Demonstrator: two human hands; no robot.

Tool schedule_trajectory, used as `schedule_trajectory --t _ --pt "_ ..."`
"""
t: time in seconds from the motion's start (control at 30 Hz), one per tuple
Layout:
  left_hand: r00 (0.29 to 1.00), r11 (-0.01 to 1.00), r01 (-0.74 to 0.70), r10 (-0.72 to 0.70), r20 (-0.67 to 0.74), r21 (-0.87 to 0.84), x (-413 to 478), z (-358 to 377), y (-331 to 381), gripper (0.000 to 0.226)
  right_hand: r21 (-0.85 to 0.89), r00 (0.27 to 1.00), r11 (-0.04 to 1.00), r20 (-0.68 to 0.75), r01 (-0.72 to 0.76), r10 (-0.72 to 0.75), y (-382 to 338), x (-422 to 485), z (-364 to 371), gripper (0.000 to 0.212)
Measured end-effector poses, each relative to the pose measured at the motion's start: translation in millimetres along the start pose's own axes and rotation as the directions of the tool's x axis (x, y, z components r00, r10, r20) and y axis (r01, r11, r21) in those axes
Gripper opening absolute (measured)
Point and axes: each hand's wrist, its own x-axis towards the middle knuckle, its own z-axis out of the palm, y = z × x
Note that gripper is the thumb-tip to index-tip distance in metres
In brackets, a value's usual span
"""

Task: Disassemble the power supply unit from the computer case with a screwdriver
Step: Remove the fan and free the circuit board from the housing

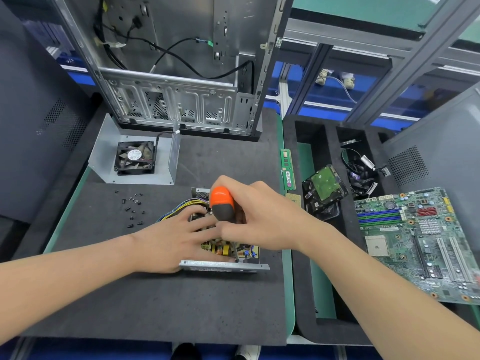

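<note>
The opened power supply unit (225, 266) lies on the dark foam mat, its circuit board and coloured wires exposed. My left hand (171, 235) lies flat over the board with fingers spread, pressing it down. My right hand (259, 216) grips a screwdriver (221, 203) with an orange and black handle, held nearly upright, its shaft reaching down to the unit's near edge. The empty computer case (176, 100) stands upright at the back of the mat, loose black cables hanging inside.
The unit's metal cover with a black fan (135, 158) lies at back left. Several black screws (133, 207) are scattered left of the unit. A RAM stick (287, 168), a hard drive (324, 188), cables and a motherboard (420, 240) lie to the right. Case panels stand at both sides.
</note>
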Motion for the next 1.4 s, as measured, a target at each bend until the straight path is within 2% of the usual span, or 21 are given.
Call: schedule_trajectory --t 0.3,0.6,0.87,1.07,1.2,1.3,1.4 --pt "1.0 1.0 0.003 -0.003 -0.008 0.029 -0.4 -2.3 -0.4 0.09 0.016 1.0 1.0 0.0 -0.021 0.021 -1.2 -2.7 -1.7 0.03" --pt "1.0 1.0 -0.007 0.007 0.009 0.011 -0.3 -5.7 -0.9 0.102 0.009 1.0 1.0 0.006 -0.023 0.023 -2.3 -4.6 -3.5 0.03" --pt "0.998 1.0 -0.002 0.0 0.058 0.031 -0.4 -8.1 -0.4 0.088 0.014 0.999 0.999 0.006 -0.031 0.031 -2.3 -5.3 -4.0 0.029" --pt "0.997 0.999 -0.013 0.009 0.08 0.044 -0.3 -5.2 -0.1 0.098 -0.004 1.0 1.0 -0.009 -0.021 0.021 -1.6 -5.2 -4.6 0.028" --pt "1.0 0.999 -0.008 0.008 0.004 0.04 0.2 -1.4 1.0 0.09 0.0 1.0 1.0 -0.017 -0.02 0.02 -1.0 -5.5 -7.1 0.027" --pt "1.0 0.999 -0.01 0.011 -0.019 0.034 0.7 0.2 1.2 0.1 -0.005 0.999 1.0 -0.021 -0.028 0.028 -0.8 -5.9 -7.8 0.028" --pt "0.999 1.0 -0.015 0.016 -0.034 0.026 -0.2 1.1 0.7 0.101 -0.009 0.999 0.999 -0.014 -0.032 0.032 -1.6 -6.2 -7.8 0.028"
